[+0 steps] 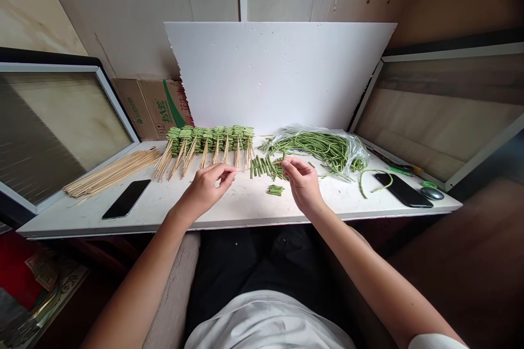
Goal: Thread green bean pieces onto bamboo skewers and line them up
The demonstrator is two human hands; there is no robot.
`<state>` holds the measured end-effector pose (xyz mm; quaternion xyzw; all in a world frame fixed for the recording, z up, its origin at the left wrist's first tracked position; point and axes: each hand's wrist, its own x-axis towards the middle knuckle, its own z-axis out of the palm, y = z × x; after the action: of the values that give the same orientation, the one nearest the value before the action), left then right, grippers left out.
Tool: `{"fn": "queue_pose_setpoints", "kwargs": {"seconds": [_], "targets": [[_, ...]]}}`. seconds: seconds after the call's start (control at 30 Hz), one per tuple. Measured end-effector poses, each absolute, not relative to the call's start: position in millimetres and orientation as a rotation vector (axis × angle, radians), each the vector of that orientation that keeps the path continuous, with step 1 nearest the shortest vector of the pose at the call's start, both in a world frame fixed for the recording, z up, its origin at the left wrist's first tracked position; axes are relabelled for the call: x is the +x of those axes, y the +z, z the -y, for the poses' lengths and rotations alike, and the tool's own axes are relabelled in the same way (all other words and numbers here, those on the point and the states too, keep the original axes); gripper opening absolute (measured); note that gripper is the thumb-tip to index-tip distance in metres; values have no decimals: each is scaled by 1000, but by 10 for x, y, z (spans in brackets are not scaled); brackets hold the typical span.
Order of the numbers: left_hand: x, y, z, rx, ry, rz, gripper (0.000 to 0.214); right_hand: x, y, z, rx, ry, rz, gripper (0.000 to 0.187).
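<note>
Above the table's middle, my left hand (210, 182) pinches the end of a thin bamboo skewer (244, 170) that points right. Several short green bean pieces (261, 166) are threaded crosswise along it. My right hand (302, 179) is closed at the skewer's far end, with a short green bean piece (284, 157) between thumb and fingers. Cut bean pieces (279, 172) lie in a loose heap between my hands, partly behind the skewer. A small group of cut pieces (275, 190) rests nearer the front edge.
Finished bean skewers (210, 139) are stacked behind my left hand. Bare skewers (114, 172) lie at left beside a phone (126, 199). Long green beans (323, 147) fill a plastic bag (356, 152) at right, near another phone (403, 190) and a mouse (432, 193). A white foam board (278, 76) stands behind.
</note>
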<state>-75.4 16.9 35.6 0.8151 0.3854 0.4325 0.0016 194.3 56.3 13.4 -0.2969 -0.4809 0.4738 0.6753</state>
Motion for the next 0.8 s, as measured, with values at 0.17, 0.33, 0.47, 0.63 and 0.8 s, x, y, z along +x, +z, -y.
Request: {"fn": "queue_pose_setpoints", "kwargs": {"seconds": [0.17, 0.33, 0.47, 0.63, 0.8], "targets": [[-759, 374, -164, 2616, 1380, -1218, 15, 1935, 86, -569, -693, 1018, 1123, 31], [-746, 367, -158, 2617, 1341, -1167, 18, 1938, 70, -583, -702, 975, 1133, 35], [-761, 344, -182, 2592, 1311, -1159, 20, 1947, 66, -578, -683, 967, 1159, 34], [-778, 310, -210, 2570, 1365, -1153, 18, 1943, 71, -558, -693, 982, 1167, 33], [-761, 312, -188, 2598, 1366, -1162, 18, 1917, 42, -560, -741, 969, 1177, 38]]}}
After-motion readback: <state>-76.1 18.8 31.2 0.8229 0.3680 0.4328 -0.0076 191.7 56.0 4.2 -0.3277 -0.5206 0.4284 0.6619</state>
